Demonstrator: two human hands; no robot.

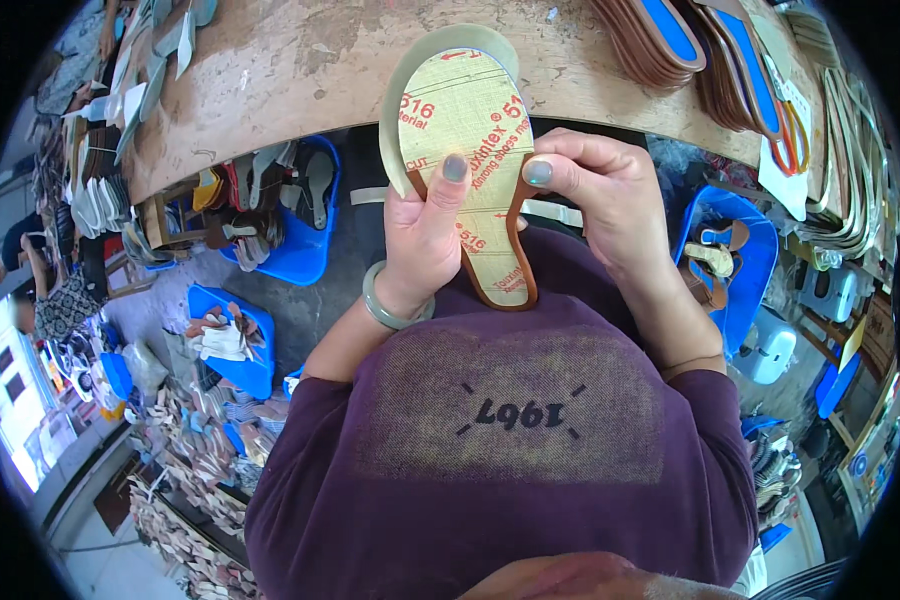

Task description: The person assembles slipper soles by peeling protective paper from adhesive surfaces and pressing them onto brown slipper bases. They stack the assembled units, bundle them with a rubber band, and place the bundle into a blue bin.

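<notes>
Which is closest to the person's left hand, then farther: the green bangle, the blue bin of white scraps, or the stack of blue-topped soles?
From the left hand, in the head view:
1. Pale green round bangle, on that hand's own wrist.
2. Blue plastic bin holding white scraps, lower left on the floor.
3. Stack of brown soles with blue tops, upper right on the wooden bench.

We see a sandal insole (467, 140) held upright, its rounded toe end up over the workbench edge and its narrow heel end down against the purple shirt. Its facing side is pale yellow board with red printing; a grey-green layer shows along the top and left rim. A thin brown strap (519, 245) wraps the lower part, apparently looping round the heel.
</notes>
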